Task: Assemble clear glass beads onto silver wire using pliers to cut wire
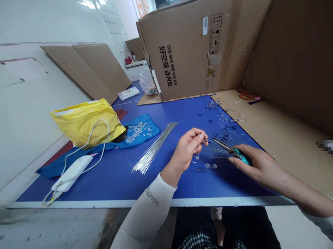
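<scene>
My left hand (188, 147) pinches a small loop of wire with a bead (205, 139) near the middle of the blue table. To its right, my right hand (252, 162) is wrapped round pliers with teal handles (243, 157); their metal jaws point left towards the loop, a short way off. Below the left fingertips lie several clear beads (207, 166) on thin wire. Loose wires lie on the table beneath the pliers. A bundle of straight silver wires (156, 147) rests left of my left hand. Several dark rings (225, 133) are scattered beyond the pliers.
A yellow bag (90, 123) and a blue cloth with clear beads (152, 126) are at the left, beside a white power strip (73, 173) with a cable. A large cardboard box (187, 55) stands behind. Orange-handled scissors (246, 96) lie on cardboard at the right.
</scene>
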Demonstrator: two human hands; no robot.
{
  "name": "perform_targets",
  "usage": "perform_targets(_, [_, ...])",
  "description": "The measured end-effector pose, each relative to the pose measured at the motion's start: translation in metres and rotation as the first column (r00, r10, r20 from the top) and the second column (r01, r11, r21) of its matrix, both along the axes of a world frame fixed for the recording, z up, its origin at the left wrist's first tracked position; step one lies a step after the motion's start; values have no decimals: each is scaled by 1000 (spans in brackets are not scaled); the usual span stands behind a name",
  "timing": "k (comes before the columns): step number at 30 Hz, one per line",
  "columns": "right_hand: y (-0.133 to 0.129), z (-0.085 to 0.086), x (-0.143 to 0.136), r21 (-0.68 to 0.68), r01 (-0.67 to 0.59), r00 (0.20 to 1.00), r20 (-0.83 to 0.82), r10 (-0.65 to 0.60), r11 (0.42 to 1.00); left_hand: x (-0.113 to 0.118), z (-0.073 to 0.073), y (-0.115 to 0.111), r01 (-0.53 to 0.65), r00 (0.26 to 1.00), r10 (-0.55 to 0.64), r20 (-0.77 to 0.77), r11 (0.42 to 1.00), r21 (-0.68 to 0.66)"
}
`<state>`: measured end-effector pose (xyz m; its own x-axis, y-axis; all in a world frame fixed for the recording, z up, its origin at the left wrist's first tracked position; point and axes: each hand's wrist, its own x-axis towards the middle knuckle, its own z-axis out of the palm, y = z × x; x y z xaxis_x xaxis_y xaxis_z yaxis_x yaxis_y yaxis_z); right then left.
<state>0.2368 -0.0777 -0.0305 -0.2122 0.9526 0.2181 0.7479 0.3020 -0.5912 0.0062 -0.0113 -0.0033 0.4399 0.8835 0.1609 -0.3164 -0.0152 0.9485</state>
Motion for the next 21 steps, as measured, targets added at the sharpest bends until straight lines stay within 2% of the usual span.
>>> perform_targets(4, [2, 0, 3, -4, 7, 1000, 27, -7, 1000, 0, 1, -1, -5, 1000, 5, -3, 1000, -16])
perform_targets(9, [2, 12, 6, -25, 3, 994, 112, 0, 1000, 1, 0, -1, -26, 998, 26, -54, 1000, 13])
perform_targets(15, [1, 28, 8, -100, -7, 978, 205, 28, 995, 2, -4, -1, -75, 982, 106, -158, 978, 195])
perform_targets(21, [-1, 31, 16, -89, 11, 968, 252, 11, 996, 0, -5, -2, -73, 947, 174, -269, 935, 346])
